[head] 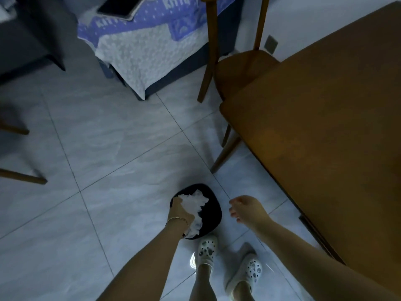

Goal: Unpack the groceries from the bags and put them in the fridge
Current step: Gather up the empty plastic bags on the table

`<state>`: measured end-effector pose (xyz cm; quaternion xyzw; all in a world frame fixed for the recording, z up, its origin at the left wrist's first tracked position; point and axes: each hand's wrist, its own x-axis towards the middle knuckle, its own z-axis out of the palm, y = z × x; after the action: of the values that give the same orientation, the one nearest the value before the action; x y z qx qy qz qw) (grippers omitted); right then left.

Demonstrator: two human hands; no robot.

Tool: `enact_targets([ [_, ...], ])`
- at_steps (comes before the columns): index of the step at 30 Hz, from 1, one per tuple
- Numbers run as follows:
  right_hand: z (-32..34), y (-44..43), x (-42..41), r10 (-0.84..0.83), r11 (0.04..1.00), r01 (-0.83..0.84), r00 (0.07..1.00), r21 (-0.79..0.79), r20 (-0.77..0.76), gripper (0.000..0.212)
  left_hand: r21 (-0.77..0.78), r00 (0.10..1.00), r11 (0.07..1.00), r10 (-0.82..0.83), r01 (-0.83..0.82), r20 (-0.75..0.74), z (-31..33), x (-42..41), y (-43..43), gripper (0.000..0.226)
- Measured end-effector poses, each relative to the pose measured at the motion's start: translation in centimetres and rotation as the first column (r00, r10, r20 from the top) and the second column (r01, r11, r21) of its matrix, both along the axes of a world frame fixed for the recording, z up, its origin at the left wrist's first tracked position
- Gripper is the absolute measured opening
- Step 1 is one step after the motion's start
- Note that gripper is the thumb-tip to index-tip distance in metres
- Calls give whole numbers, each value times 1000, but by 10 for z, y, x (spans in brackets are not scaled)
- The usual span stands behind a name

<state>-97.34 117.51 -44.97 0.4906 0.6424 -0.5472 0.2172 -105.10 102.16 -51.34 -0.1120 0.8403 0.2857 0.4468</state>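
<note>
My left hand [180, 211] grips a crumpled white plastic bag [195, 205] and holds it over the mouth of a small black bin [213, 210] that stands on the floor. Part of the bag hangs below my wrist against the bin's near rim. My right hand [245, 208] hovers to the right of the bin, fingers loosely curled, holding nothing. No groceries and no fridge are in view.
A brown wooden table [325, 127] fills the right side, with a wooden chair [240, 68] tucked at its far end. A bed with a blue and white cover [138, 46] stands at the back. Grey tiled floor [97, 170] spreads to the left. My feet in white clogs [206, 250] stand just behind the bin.
</note>
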Motion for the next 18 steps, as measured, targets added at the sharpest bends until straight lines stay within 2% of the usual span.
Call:
enact_targets([
  [2,-15,-3,-1,48,999,-49,999,11,15,34,-59,998,997,-47,49,32,-17,0,1,57],
  [5,-36,-2,-4,105,994,-106,994,40,40,30,-63,997,997,-33,37,72,-40,-2,6,63],
  [9,-46,3,-4,149,985,-154,987,81,60,31,-73,996,994,-76,79,45,-48,-6,13,75],
  [13,-31,10,-5,230,970,-233,972,71,54,30,-109,974,969,-224,222,-14,-31,-15,21,56],
  [18,20,27,-5,309,941,-305,951,146,1,32,-34,922,940,-340,339,-187,35,-29,47,23],
])
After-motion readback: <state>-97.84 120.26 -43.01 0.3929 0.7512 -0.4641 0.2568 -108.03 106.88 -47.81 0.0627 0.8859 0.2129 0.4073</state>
